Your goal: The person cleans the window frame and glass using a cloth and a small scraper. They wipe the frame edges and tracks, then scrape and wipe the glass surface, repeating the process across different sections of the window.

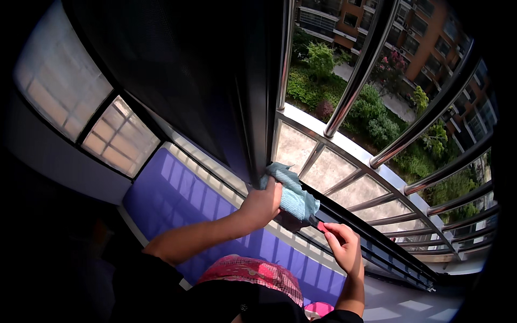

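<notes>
My left hand [261, 205] is closed on a blue-green cloth [295, 198], at the foot of the dark window frame [260, 102]. The cloth is bunched over the frame's lower end and the sill track [385, 255]. In my right hand [346, 245], thumb and fingers pinch the red end of a slim tool [322, 226]. Its short dark part runs up to the cloth's edge. The cloth hides the tool's far end, so I cannot tell its kind.
Outside the window stand metal railing bars [353, 78] above a ledge [334, 167], with greenery and buildings below. Inside, a purple padded surface [177, 196] lies under my left arm. A frosted window [121, 137] is at the left. Pink patterned fabric [250, 272] shows near my body.
</notes>
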`<action>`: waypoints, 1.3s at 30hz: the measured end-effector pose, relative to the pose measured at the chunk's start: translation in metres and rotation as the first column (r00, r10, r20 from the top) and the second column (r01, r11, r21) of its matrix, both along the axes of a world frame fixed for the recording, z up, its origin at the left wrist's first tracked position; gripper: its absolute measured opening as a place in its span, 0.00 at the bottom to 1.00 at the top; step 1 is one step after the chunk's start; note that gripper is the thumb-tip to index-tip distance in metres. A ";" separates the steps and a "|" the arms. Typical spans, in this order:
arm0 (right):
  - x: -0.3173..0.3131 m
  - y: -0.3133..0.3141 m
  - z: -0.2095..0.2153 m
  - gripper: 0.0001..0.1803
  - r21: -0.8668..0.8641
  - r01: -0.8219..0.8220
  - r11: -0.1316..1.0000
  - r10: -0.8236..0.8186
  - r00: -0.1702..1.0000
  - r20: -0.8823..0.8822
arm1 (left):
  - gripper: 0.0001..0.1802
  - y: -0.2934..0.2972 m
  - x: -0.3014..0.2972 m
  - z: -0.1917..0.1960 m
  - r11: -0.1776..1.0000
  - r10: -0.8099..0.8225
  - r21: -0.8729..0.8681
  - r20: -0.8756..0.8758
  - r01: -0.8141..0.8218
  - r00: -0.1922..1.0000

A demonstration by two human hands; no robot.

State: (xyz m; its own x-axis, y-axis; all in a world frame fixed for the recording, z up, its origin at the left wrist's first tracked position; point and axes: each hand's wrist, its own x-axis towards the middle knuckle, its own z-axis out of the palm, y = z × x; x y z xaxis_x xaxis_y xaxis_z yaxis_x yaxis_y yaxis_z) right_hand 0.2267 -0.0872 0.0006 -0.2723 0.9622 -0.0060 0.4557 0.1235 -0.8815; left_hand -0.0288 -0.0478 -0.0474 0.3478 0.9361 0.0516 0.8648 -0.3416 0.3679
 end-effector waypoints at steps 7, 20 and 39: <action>-0.013 0.006 0.002 0.10 0.039 0.018 0.999 -0.012 0.991 -0.136 | 0.28 -0.013 0.018 0.019 0.996 0.023 -0.083 0.008 -0.022 1.000; 0.013 -0.014 -0.006 0.10 -0.084 0.054 0.995 -0.063 0.991 -0.119 | 0.39 -0.006 0.039 0.007 0.940 0.246 0.260 -0.058 -0.223 0.968; 0.052 -0.049 -0.036 0.09 -0.078 0.124 0.989 -0.136 0.976 -0.171 | 0.26 0.001 0.040 0.007 0.947 0.173 0.277 -0.003 -0.166 0.985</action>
